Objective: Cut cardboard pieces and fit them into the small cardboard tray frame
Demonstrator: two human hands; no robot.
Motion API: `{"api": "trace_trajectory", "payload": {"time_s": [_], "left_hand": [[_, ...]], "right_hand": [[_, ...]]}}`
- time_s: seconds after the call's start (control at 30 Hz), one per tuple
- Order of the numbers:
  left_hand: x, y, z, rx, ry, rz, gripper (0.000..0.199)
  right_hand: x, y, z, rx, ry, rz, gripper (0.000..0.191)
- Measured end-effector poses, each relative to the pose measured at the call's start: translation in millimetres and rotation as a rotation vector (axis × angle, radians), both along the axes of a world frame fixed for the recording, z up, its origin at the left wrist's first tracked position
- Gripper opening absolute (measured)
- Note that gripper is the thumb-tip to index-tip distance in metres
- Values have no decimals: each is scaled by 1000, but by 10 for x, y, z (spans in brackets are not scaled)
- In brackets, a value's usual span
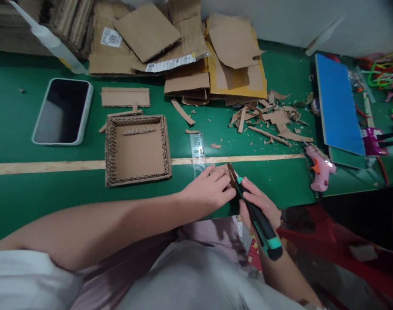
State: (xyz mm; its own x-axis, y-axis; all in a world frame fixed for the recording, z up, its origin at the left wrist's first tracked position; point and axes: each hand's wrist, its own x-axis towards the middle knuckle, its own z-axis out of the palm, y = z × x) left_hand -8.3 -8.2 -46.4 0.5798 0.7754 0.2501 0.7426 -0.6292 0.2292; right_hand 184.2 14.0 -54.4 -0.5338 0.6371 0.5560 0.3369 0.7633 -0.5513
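Note:
My right hand (261,204) is wrapped round a black and green utility knife (260,219), its blade pointing up and left. The blade meets the edge of a small cardboard piece (225,168) near the table's front edge. Fingers curled, my left hand (209,188) grips that piece and covers most of it. Just beyond my left hand lies a clear ruler (198,150), partly hidden by the hand. To the left, an open square cardboard tray (141,157) with corrugated walls rests on the green table (183,172).
Cardboard scraps (276,118) lie beyond my hands. At the right are a pink glue gun (321,168) and a blue board (340,103). A phone (63,112) lies at the left, near a white bottle (56,45). Larger cardboard sheets (147,32) are stacked behind.

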Motion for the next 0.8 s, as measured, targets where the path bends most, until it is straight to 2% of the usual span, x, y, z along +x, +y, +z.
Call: {"api": "trace_trajectory", "payload": {"time_s": [0.1, 0.2, 0.4, 0.57, 0.8], "left_hand": [[-1, 3, 9, -8, 17, 0, 14], [2, 6, 3, -3, 26, 4, 14], [18, -4, -36, 27, 11, 27, 15], [25, -12, -37, 30, 6, 37, 13], [19, -8, -26, 12, -7, 25, 12]], "right_hand": [[10, -39, -15, -47, 69, -64, 52], [17, -54, -21, -52, 43, -86, 49], [42, -1, -102, 119, -86, 27, 45], [74, -39, -138, 102, -99, 12, 48], [75, -11, -102, 105, -146, 32, 45]]}}
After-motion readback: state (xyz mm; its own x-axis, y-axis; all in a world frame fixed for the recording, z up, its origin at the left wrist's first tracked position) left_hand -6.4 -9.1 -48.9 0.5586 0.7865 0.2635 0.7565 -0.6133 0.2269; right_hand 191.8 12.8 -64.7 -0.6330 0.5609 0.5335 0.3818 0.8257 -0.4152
